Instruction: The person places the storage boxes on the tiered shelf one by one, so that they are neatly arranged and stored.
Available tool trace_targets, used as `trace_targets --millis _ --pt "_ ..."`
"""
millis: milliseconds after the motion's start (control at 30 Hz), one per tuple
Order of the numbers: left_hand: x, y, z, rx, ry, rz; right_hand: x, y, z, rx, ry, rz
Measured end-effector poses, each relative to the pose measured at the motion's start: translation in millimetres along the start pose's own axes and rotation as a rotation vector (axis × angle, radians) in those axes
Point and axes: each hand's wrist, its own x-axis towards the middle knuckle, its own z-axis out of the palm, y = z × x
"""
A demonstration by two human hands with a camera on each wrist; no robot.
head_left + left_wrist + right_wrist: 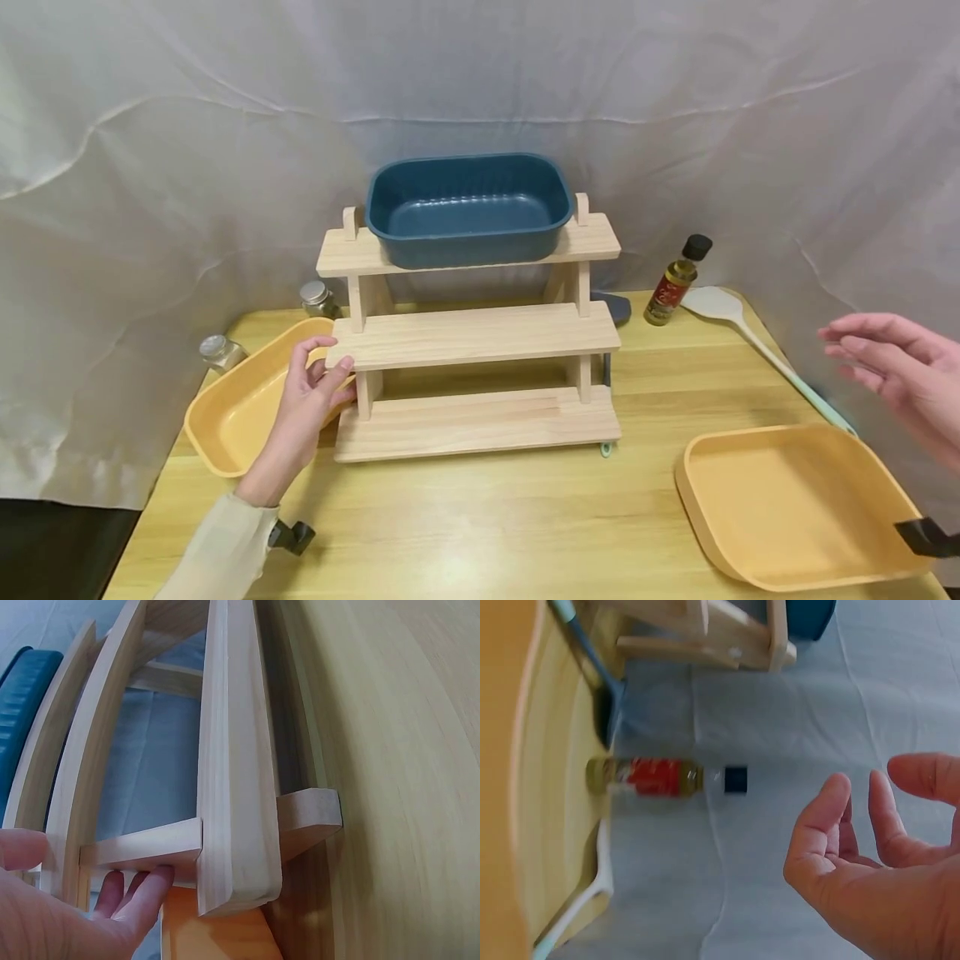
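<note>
The three-tier wooden rack (476, 358) stands mid-tabletop (480, 517). Plain stiff timber, it probably weighs little but is awkward and broad; the shelf ends look like the sound places to take it. The left hand (306, 410) has its grip pinching the middle shelf's left end, thumb on top and fingers (142, 889) beneath. The right hand (896, 371) hovers spread and empty, well apart. A blue tub (468, 208) on the top tier could slide if the rack tips. A yellow tray (240, 408) crowds the left hand; an oil bottle (677, 281), a spatula (738, 321) and another yellow tray (795, 504) lie rightward.
</note>
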Motion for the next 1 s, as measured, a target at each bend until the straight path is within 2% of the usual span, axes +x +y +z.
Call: trace_targets --millis 200,400,533,633,800,867,933,1000 --pt "-0.4 0.6 0.4 -0.003 0.006 0.011 -31 27 -42 0.007 -0.023 -0.041" --pt "-1.4 1.7 2.4 0.008 0.017 0.01 -68 56 -79 -0.017 0.072 0.019" --pt "-1.1 1.8 2.8 0.012 0.017 0.013 -87 70 -94 -0.105 0.129 0.045" --pt "-0.6 1.4 2.9 0.009 0.018 0.011 -99 80 -104 -0.177 0.131 0.041" --pt "-1.1 1.0 3.3 0.008 0.023 0.007 -115 92 -120 -0.531 0.19 0.123" --pt "-1.7 1.1 3.3 0.01 0.025 0.005 -118 95 -125 -0.622 0.207 0.163" --pt "-2.1 1.0 3.2 0.011 0.029 0.004 -120 97 -126 -0.603 0.209 0.167" --pt "-2.5 1.1 3.4 0.01 0.031 0.003 -122 101 -125 -0.517 0.206 0.158"
